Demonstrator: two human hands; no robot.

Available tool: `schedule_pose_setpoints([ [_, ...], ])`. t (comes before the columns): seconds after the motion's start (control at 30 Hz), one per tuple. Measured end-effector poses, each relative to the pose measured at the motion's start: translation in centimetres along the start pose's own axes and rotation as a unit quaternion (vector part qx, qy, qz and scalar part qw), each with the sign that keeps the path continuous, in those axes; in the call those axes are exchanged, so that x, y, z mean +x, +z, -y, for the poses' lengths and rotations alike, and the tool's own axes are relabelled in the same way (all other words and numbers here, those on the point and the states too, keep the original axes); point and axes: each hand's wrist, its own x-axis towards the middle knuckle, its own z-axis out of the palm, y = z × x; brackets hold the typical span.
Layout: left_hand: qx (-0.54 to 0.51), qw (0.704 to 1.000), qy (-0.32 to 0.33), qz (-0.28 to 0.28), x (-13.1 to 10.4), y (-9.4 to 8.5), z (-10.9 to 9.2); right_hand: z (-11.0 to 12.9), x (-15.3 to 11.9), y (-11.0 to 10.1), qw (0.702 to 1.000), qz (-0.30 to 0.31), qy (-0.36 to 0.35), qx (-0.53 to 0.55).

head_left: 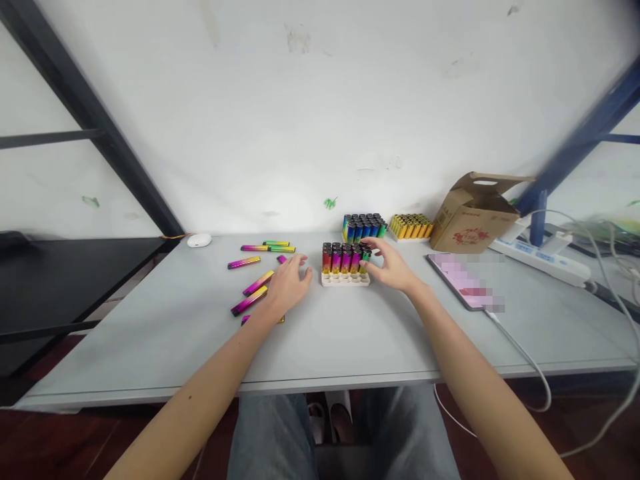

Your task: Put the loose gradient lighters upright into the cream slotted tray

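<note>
A white holed tray [345, 280] stands at mid-table, holding upright rows of slim shiny tubes [345, 259] that look like lighters, in red, purple and yellow with dark tops. Its front row of holes has no tubes in it. My right hand [393, 267] curls around the tray's right end, thumb and forefinger closed about a green tube [367, 257] at the corner. To the left, my left hand [289, 283] hovers low with fingers apart and nothing visible in them. Several loose purple-yellow tubes [250, 301] lie beside it; part of one is hidden beneath my forearm.
Behind stand a tray of blue-green tubes [365, 228] and a tray of yellow tubes [411, 227]. At the right are an open cardboard box [473, 217], a phone [460, 280] with a cable, and a power strip [543, 262]. A white case [199, 241] lies back left.
</note>
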Motion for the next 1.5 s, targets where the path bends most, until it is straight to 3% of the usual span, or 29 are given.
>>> schedule_pose_setpoints([
  [0.17,-0.015,0.997,0.074,0.006,0.0,0.2,0.0,0.0,0.0,0.1,1.000,-0.001,-0.001,0.001],
  [0.33,0.028,0.999,0.039,-0.003,0.0,0.0,0.2,-0.1,0.0,0.3,0.999,0.011,0.028,0.014],
  [0.5,0.085,0.996,0.033,0.009,0.1,0.0,0.7,-0.5,-0.3,0.1,0.992,0.094,0.085,0.014],
  [0.67,0.078,0.997,0.010,0.025,0.3,0.2,1.1,-0.8,-0.4,0.0,0.985,0.157,0.056,0.043],
  [0.97,0.061,0.998,0.003,0.032,0.4,0.2,1.0,-1.4,-0.2,0.3,0.987,0.146,0.062,-0.036],
  [1.5,0.048,0.998,0.009,0.030,0.2,0.4,1.0,-2.9,0.0,1.4,0.994,0.111,0.009,0.014],
])
